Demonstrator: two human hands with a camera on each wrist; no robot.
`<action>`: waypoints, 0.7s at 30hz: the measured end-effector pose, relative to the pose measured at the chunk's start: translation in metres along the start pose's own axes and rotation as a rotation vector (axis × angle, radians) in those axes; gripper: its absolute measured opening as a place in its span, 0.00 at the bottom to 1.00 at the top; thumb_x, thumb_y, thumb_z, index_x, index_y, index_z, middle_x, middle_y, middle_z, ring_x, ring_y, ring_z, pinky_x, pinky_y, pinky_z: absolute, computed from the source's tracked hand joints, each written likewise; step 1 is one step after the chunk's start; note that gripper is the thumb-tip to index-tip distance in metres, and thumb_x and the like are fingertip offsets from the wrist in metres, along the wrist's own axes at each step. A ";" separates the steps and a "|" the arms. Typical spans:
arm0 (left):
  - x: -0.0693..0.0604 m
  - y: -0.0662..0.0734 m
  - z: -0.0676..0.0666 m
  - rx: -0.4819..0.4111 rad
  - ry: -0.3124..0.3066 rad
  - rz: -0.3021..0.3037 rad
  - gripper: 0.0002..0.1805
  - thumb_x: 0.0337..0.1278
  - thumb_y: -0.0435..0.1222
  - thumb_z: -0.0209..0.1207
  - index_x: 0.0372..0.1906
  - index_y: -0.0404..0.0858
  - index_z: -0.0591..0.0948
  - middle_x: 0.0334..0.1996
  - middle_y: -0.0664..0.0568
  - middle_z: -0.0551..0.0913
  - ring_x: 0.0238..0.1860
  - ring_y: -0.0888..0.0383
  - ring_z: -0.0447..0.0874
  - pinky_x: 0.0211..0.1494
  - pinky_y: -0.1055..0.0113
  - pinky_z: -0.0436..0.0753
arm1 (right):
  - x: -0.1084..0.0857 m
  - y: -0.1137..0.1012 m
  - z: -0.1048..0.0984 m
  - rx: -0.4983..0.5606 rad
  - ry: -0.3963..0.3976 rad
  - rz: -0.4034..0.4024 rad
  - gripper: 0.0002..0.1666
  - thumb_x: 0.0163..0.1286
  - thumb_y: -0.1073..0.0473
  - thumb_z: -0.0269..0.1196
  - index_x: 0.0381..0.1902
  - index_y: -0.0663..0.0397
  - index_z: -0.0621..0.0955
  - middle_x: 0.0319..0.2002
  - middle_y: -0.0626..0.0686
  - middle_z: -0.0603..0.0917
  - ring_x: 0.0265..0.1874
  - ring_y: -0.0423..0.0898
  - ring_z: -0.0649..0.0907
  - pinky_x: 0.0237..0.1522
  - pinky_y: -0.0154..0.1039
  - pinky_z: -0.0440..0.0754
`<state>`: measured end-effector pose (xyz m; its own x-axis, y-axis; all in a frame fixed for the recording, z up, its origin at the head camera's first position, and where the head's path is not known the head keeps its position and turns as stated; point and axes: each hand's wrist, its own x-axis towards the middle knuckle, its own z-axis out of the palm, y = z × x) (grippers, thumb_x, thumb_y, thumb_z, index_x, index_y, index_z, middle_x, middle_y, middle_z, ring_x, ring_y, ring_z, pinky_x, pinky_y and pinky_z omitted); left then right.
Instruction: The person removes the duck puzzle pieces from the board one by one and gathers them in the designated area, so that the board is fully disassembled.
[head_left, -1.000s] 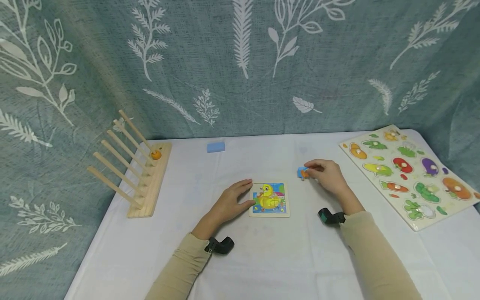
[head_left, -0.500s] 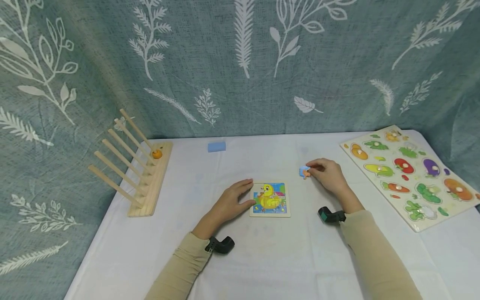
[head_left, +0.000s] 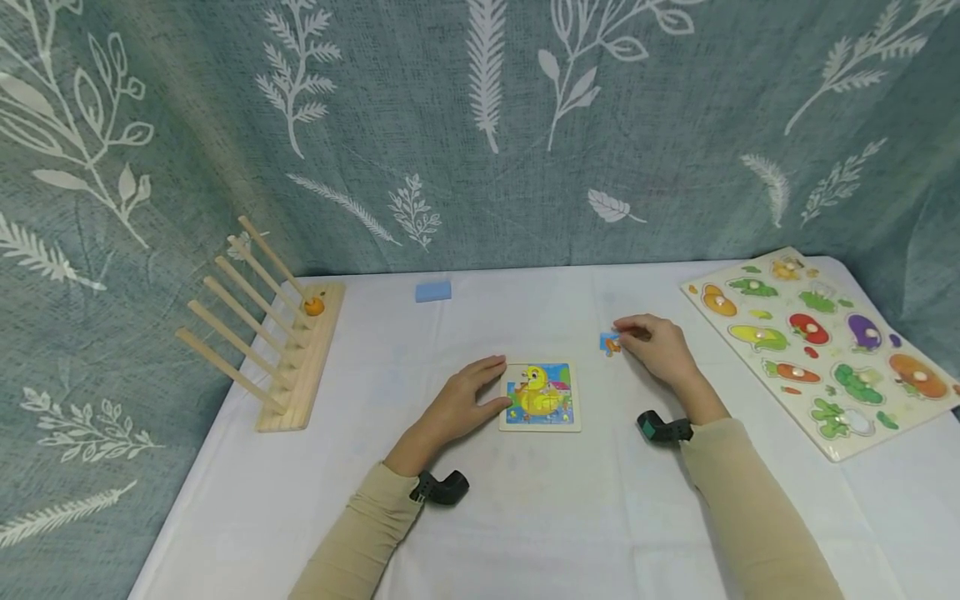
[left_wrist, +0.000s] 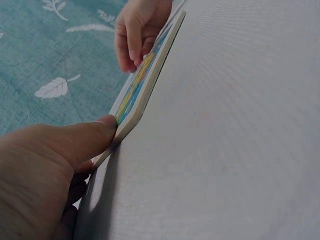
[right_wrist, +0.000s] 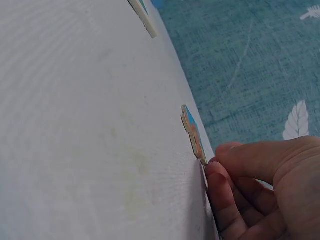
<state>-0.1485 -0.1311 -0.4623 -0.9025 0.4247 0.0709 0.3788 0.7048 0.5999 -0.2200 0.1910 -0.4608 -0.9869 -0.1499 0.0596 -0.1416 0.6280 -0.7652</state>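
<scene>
Near the middle of the table in the head view lies a square wooden jigsaw puzzle point(head_left: 538, 397) with a yellow duck picture in a pale frame. My left hand point(head_left: 467, 404) holds its left side, the thumb point(left_wrist: 97, 134) on the near corner and the fingers along the edge. To the right and farther back, my right hand point(head_left: 657, 350) pinches a small blue and orange puzzle piece point(head_left: 608, 342) between thumb and fingertips. In the right wrist view this piece point(right_wrist: 193, 131) lies low at the tabletop, apart from the puzzle. Its held end is partly hidden by my fingers.
On the left stands a wooden rack point(head_left: 303, 400) with several slanting pegs and a small orange fruit-shaped piece point(head_left: 313, 307). A blue block point(head_left: 433, 292) lies at the back. A vegetable peg puzzle board point(head_left: 817, 367) covers the right side. A patterned curtain hangs behind.
The piece in my right hand has changed tilt and lies flatter, showing more of its blue and orange face. My left hand and the duck puzzle stay in place.
</scene>
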 end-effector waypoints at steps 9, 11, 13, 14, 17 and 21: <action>0.000 0.000 0.000 -0.004 0.005 0.006 0.32 0.57 0.43 0.63 0.65 0.33 0.71 0.67 0.45 0.68 0.70 0.48 0.63 0.72 0.55 0.65 | 0.001 -0.001 -0.001 0.006 -0.036 0.005 0.16 0.69 0.61 0.59 0.53 0.60 0.80 0.52 0.61 0.82 0.50 0.56 0.81 0.53 0.51 0.79; 0.000 0.000 0.000 -0.007 0.004 0.009 0.32 0.57 0.42 0.63 0.65 0.33 0.71 0.67 0.45 0.68 0.70 0.48 0.63 0.72 0.55 0.65 | 0.000 -0.003 -0.002 0.012 -0.036 0.008 0.17 0.69 0.61 0.59 0.53 0.60 0.80 0.52 0.61 0.82 0.49 0.56 0.81 0.52 0.51 0.80; 0.000 0.000 0.000 -0.009 0.002 0.009 0.32 0.57 0.42 0.63 0.65 0.33 0.70 0.67 0.45 0.68 0.70 0.48 0.63 0.72 0.55 0.65 | -0.001 -0.006 -0.002 0.018 -0.039 0.011 0.17 0.69 0.60 0.59 0.54 0.60 0.80 0.52 0.61 0.82 0.49 0.57 0.81 0.50 0.51 0.81; 0.000 0.000 0.000 -0.010 0.000 0.009 0.33 0.57 0.43 0.63 0.65 0.33 0.70 0.67 0.45 0.68 0.70 0.48 0.63 0.72 0.55 0.65 | -0.001 -0.009 -0.002 0.024 -0.043 0.013 0.18 0.69 0.60 0.59 0.54 0.60 0.79 0.52 0.61 0.82 0.49 0.57 0.81 0.50 0.51 0.82; 0.000 -0.001 0.000 -0.006 -0.005 0.006 0.33 0.57 0.43 0.63 0.65 0.33 0.70 0.68 0.46 0.68 0.70 0.48 0.63 0.72 0.55 0.65 | -0.004 -0.019 0.000 0.038 -0.061 -0.003 0.19 0.68 0.60 0.60 0.55 0.61 0.78 0.52 0.62 0.81 0.50 0.57 0.81 0.51 0.51 0.82; 0.000 -0.002 0.000 -0.002 -0.006 0.006 0.33 0.58 0.43 0.63 0.65 0.33 0.70 0.68 0.46 0.68 0.70 0.48 0.62 0.72 0.55 0.64 | -0.008 -0.035 0.008 0.043 -0.100 -0.051 0.19 0.67 0.60 0.61 0.55 0.61 0.78 0.53 0.60 0.81 0.51 0.55 0.81 0.54 0.49 0.81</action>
<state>-0.1491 -0.1321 -0.4634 -0.8989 0.4327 0.0695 0.3839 0.7010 0.6010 -0.2062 0.1645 -0.4395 -0.9656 -0.2573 0.0365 -0.1857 0.5850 -0.7895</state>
